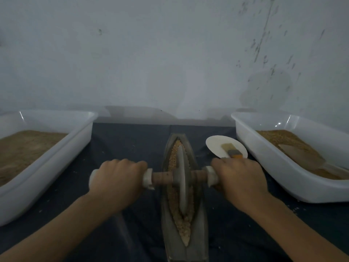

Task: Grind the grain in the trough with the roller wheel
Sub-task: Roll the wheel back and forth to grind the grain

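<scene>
Both hands are on the job: the left hand (119, 178) wraps the left end of the axle, the right hand (238, 178) the right end, each grip closed tight. The roller wheel (181, 178) stands upright in the trough (198, 220) at mid-bench, grain (186, 224) heaped along the groove. Best played with even pressure both sides, wheel kept vertical, long rolls reaching the near tip, so nothing spills over the rim.

A pale grey wall (151, 53) rises behind, scuffed with dark marks at right; dark cloth-covered worktop (128, 144); dim light
</scene>
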### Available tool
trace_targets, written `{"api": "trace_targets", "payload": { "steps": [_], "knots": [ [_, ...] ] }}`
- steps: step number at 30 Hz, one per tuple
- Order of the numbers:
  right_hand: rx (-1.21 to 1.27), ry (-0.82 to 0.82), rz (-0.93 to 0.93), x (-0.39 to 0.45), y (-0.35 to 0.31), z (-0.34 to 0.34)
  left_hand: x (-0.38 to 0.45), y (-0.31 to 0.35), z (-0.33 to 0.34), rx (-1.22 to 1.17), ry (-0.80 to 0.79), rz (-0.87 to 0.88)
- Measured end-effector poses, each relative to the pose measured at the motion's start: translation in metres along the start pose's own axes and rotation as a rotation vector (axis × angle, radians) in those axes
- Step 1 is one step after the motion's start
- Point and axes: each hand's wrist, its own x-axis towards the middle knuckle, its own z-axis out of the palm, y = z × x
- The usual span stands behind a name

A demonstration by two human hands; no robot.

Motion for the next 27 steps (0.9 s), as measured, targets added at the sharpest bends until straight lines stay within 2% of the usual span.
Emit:
{"api": "trace_targets", "payload": {
  "steps": [2, 7, 10, 12, 14, 17, 21, 27],
  "knots": [
    [-0.08, -0.055, 0.03, 0.026, 0.006, 0.019, 0.029, 0.0, 0.01, -0.047, -0.036, -0.043],
    [-0.075, -0.119, 0.113, 0.075, 0.019, 0.049, 0.081, -0.003, 0.023, -0.078, -0.086, -0.093],
    [-0.035, -0.126, 0.119, 0.054, 0.014, 0.038, 0.062, 0.002, 0.01, -0.044, -0.081, -0.073],
    [-0.011, -0.027, 0.072, 0.021, 0.005, 0.019, 0.034, 0.004, -0.003, -0.029, -0.089, -0.052],
    [0.044, 0.03, 0.034, -0.01, -0.002, 0.0, 0.001, 0.007, -0.019, 0.001, -0.042, 0.029],
    [0.085, 0.012, 0.018, -0.032, -0.003, -0.013, -0.022, 0.006, -0.031, -0.023, 0.138, 0.162],
    [0.012, -0.033, 0.024, -0.006, 0.003, 0.008, 0.012, 0.008, -0.018, 0.055, -0.043, 0.008],
    [-0.041, -0.142, 0.171, 0.068, 0.019, 0.056, 0.082, 0.0, 0.015, -0.039, -0.107, -0.069]
  ]
}}
